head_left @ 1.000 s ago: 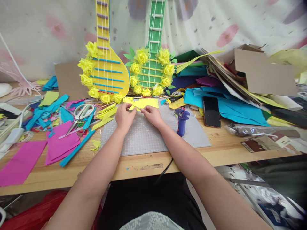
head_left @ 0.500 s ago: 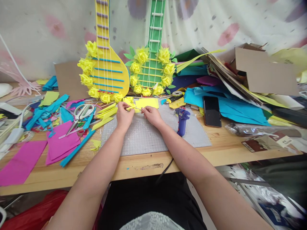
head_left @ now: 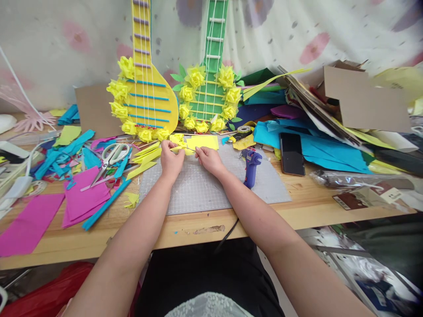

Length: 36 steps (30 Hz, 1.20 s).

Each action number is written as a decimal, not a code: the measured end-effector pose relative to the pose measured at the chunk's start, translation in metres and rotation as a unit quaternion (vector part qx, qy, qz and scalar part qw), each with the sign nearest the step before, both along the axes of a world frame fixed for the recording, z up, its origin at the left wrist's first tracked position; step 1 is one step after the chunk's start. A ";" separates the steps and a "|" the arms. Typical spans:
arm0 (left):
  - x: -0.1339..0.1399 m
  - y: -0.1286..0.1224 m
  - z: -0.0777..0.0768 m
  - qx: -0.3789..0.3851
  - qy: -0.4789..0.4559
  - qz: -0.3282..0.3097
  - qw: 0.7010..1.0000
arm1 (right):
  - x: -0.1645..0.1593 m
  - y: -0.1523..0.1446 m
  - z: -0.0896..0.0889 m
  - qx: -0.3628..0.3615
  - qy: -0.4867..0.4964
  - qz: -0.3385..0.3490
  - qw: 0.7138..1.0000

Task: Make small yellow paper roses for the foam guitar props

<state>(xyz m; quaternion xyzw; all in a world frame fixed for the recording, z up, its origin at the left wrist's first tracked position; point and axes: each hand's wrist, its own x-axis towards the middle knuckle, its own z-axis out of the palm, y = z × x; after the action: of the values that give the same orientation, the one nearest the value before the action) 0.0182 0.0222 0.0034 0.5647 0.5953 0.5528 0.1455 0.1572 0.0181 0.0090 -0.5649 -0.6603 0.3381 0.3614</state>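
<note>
left hand (head_left: 171, 159): fingers pinched on yellow paper strip (head_left: 183, 149) | right hand (head_left: 209, 159): pinching its other end | over cutting mat (head_left: 211, 187)

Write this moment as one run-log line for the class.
left hand: pinches yellow paper strip | right hand: pinches same strip | under: cutting mat | nearby: glue gun, scissors

Scissors (head_left: 114, 154) lie left on the desk (head_left: 198, 229) among pink sheets (head_left: 84, 200). A glue gun (head_left: 251, 165) and phone (head_left: 291, 154) lie right; two paper guitars (head_left: 145, 97) stand far.
</note>
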 end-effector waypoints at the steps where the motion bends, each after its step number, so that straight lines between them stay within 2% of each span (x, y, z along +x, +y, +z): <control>1: 0.000 0.001 -0.001 0.000 -0.002 0.000 1.000 | 0.000 0.000 0.000 0.002 -0.002 0.001 1.000; 14: -0.005 0.005 -0.005 0.003 0.004 -0.007 1.000 | 0.000 -0.001 0.002 0.040 -0.047 0.009 0.998; 19: -0.005 0.009 -0.009 -0.008 -0.005 -0.009 1.000 | 0.000 0.000 0.000 0.040 -0.051 0.006 0.998; 27: -0.007 0.010 -0.007 -0.040 -0.031 -0.006 0.999 | 0.000 0.000 0.000 0.036 -0.058 0.010 0.998; 36: -0.010 0.013 -0.009 -0.036 -0.039 -0.002 0.999 | 0.000 -0.001 0.001 0.039 -0.070 0.009 0.997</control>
<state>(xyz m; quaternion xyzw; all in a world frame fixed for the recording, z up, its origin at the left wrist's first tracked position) 0.0087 0.0357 -0.0060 0.5380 0.6076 0.5524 0.1904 0.1575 0.0173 0.0100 -0.5662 -0.7019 0.2750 0.3334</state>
